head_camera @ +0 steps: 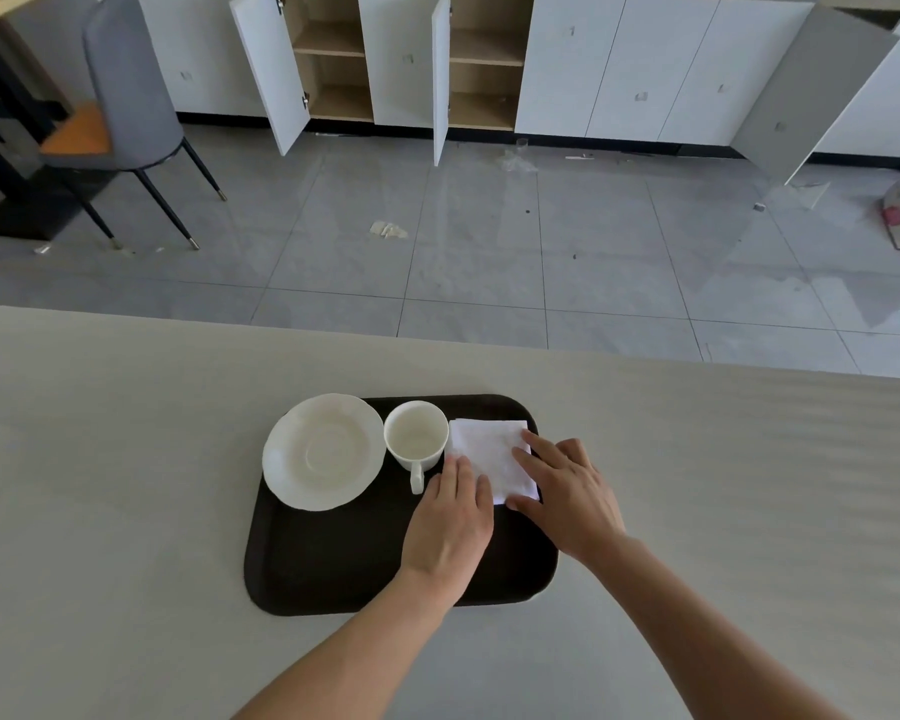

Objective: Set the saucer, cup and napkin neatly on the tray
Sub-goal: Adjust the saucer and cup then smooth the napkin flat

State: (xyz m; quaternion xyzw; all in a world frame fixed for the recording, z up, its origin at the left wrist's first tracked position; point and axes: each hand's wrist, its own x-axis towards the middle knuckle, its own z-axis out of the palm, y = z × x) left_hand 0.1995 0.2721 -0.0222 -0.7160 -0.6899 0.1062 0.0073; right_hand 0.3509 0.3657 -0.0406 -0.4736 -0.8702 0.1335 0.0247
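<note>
Napkin (489,452) lies flat in the far right corner of the dark tray (333,558), both hands spread over it, apparently to smooth and square it. Left hand (450,519) presses its near left edge, right hand (567,493) its right side, fingers extended flat, gripping nothing. Cup (415,436) stands just left of it, handle toward the person, beside the saucer (323,452) overhanging the tray's far left edge.

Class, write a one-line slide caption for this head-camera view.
Both hands, left and right, flatten a white napkin on a dark tray beside cup and saucer.
</note>
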